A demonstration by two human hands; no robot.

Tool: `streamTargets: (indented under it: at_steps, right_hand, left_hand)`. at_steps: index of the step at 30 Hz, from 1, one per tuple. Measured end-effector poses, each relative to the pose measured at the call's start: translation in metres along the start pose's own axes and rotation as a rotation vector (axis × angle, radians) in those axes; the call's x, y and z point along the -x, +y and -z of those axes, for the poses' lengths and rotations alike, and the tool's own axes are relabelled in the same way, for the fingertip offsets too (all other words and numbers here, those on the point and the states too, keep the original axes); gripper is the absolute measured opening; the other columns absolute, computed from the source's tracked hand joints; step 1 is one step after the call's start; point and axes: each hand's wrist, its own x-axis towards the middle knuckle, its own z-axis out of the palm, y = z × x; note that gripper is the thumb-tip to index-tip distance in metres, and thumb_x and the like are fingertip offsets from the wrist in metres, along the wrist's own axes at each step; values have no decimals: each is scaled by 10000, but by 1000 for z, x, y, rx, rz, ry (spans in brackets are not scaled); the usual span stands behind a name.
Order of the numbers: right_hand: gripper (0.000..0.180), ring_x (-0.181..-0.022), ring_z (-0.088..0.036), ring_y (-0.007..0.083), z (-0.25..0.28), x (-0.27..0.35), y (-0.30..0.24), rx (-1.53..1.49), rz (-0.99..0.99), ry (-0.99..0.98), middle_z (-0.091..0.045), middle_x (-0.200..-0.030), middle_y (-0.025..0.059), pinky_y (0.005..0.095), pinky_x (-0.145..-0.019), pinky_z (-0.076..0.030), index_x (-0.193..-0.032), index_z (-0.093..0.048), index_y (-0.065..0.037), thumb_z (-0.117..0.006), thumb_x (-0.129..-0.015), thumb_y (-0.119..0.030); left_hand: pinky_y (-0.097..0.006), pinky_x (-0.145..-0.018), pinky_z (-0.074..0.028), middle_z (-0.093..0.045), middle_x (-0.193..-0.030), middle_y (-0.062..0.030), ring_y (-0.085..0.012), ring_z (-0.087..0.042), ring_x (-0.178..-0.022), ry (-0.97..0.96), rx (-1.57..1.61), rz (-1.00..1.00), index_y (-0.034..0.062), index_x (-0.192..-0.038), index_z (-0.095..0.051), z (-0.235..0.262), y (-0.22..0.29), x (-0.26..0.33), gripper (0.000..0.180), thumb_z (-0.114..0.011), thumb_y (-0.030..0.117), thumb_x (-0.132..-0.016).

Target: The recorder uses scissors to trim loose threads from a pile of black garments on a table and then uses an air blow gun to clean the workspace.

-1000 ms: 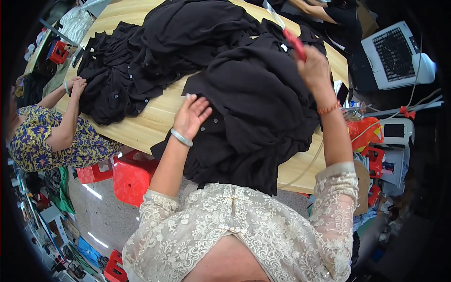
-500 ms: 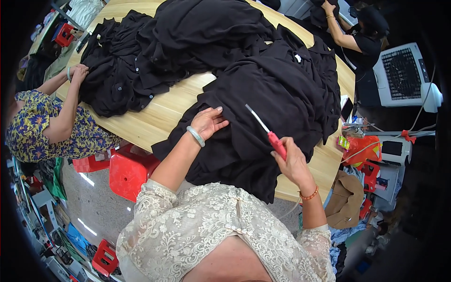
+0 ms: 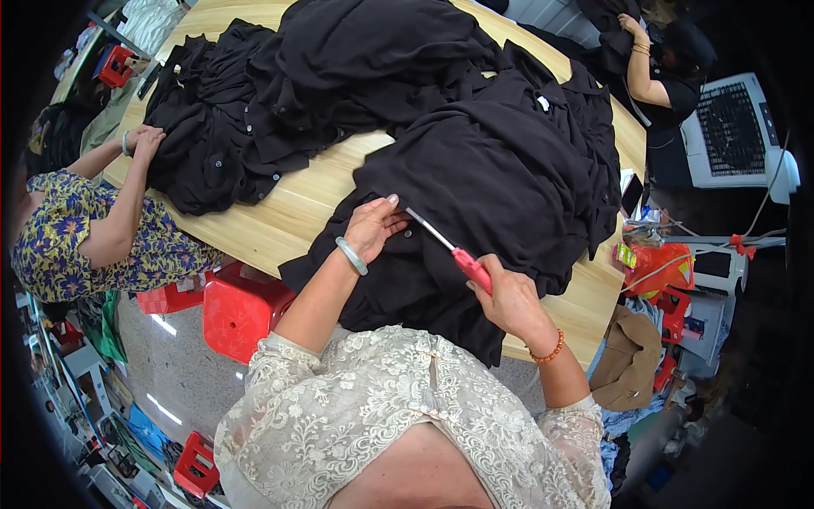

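Observation:
In my right hand is a soldering iron with a red handle and a thin metal shaft. Its flat tip points up and left, close to the fingers of my left hand. Those fingers are drawn together on the edge of a black buttoned garment, which lies heaped in front of me. The exact pinch is partly hidden by the fingers. A small button shows on the cloth just below the iron's tip.
More black garments cover the wooden table. A co-worker in a flowered top handles cloth at the left; another person's arm is at the far right. Red stools stand below, and a red bag hangs right.
My right hand has moved left and a little down, bringing the iron's tip beside my left hand. My left fingers have drawn closer together at the cloth.

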Motion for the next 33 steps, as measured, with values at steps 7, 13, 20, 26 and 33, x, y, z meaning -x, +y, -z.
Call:
streamTargets:
  at_steps: [7,13,20,26,33]
  right_hand:
    - [292,-827,-631,406,1,8,12,-95,-8,74,-641,-873,213,443,-714,-482,-1110,-495,-54,-644,-886,-169]
    - [287,-826,-629,400,-2,18,24,-60,11,58,-644,-887,210,442,-713,-482,-1100,-502,-44,-651,-872,-136]
    - [273,-830,-638,382,3,31,29,-36,4,-35,-650,-871,201,442,-713,-486,-1084,-520,-44,-651,-870,-150]
    - [261,-693,-631,385,12,22,19,72,82,-141,-623,-702,182,462,-636,-470,-1017,-538,-69,-670,-861,-230]
    - [246,-677,-643,398,9,32,15,132,59,-56,-640,-685,198,502,-632,-486,-983,-558,-88,-669,-847,-259]
  left_hand:
    - [-344,-768,-493,-658,-926,-126,-207,-628,-826,10,-1186,-319,-14,-1029,-600,-4,5,16,321,-685,207,-812]
    - [-273,-720,-478,-649,-834,-56,-135,-597,-752,36,-1254,-201,-11,-940,-606,23,-21,16,260,-742,140,-778]
    - [-221,-700,-459,-658,-805,13,-53,-564,-749,14,-768,-235,-9,-885,-684,7,-25,26,141,-745,75,-790]
    - [-274,-676,-477,-645,-750,-66,-165,-610,-721,57,-917,-620,-3,-822,-701,16,-27,29,100,-732,41,-738]
    - [-371,-704,-506,-648,-799,-102,-280,-625,-786,-46,-1161,-877,34,-771,-685,7,-23,19,110,-727,77,-679]
